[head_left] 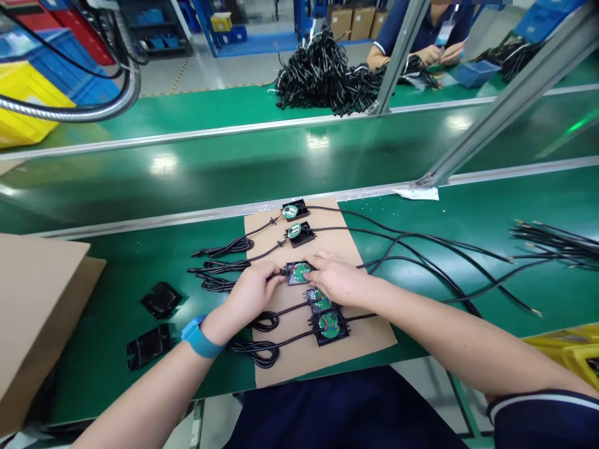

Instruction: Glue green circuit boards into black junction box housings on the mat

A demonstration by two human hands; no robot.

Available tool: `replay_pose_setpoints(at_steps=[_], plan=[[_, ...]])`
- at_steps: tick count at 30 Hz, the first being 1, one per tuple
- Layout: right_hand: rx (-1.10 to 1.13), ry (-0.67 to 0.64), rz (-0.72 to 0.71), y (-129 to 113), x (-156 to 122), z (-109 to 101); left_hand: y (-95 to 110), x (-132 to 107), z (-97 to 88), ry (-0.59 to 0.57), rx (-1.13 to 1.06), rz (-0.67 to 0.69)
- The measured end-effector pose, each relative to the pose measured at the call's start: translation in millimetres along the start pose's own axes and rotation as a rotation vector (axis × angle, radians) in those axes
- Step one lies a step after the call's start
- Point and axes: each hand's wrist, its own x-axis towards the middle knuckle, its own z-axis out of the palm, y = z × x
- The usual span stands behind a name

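Our left hand (257, 288) pinches a black cable (282, 272) at the left end of the middle black housing (297, 284), which holds a green circuit board (298, 272); our right hand (339, 279) lies over its right end, and whether it grips we cannot tell. Nearest us on the cardboard sheet (367, 344) sit two wired housings (332, 340); beyond our hands, two more (305, 236). Farther off, we see a cable pile (327, 72) on the opposite bench (210, 109), near a co-worker's hands (430, 56).
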Motion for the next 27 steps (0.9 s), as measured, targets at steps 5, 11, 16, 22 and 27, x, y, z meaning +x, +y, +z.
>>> replay_pose_setpoints(at_steps=[5, 11, 16, 22, 27], plan=[[-0.019, 0.001, 0.009, 0, 2, 1, 3, 5, -2.2, -0.064, 0.021, 0.078], [-0.036, -0.001, 0.017, -5, 3, -1, -4, 6, 4.8, -0.057, 0.186, 0.220], [-0.136, -0.073, 0.009, -11, 4, -5, 2, 0, 9.8, -0.069, 0.411, 0.211], [-0.142, -0.104, 0.039, -17, 6, -5, 6, -5, 22.3, -0.062, 0.749, 0.202], [-0.094, -0.118, 0.068, -15, 8, -3, 1, -5, 21.8, -0.045, 0.760, 0.279]])
